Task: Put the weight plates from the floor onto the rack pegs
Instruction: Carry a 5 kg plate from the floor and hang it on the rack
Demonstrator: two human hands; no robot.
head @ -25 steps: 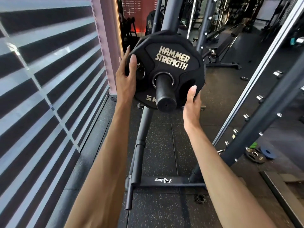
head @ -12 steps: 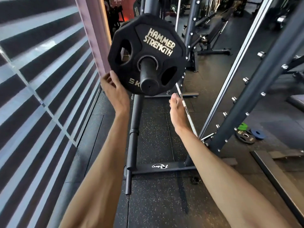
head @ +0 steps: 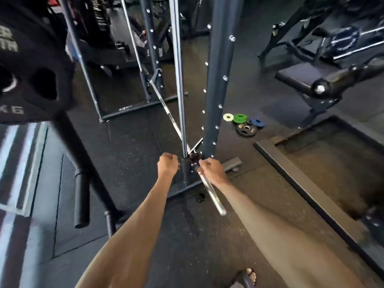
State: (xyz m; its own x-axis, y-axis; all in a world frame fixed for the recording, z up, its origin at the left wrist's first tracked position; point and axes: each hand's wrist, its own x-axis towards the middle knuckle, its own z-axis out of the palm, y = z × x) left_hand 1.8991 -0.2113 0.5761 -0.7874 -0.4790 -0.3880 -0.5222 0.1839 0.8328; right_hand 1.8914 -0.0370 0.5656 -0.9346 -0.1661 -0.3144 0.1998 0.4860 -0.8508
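Left hand [head: 167, 164] in an empty fist, right hand [head: 212, 169] curled, empty too, black plate [head: 31, 80] up on the rack (far left), small plates [head: 244, 123] on the floor by the post [head: 218, 80]

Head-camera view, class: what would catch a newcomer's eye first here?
Two bare forearms reach forward to the rack's base, the left hand and right hand curled into loose fists on either side of a chrome bar. A big black plate looms at upper left. Small coloured plates lie on the floor right of the upright.
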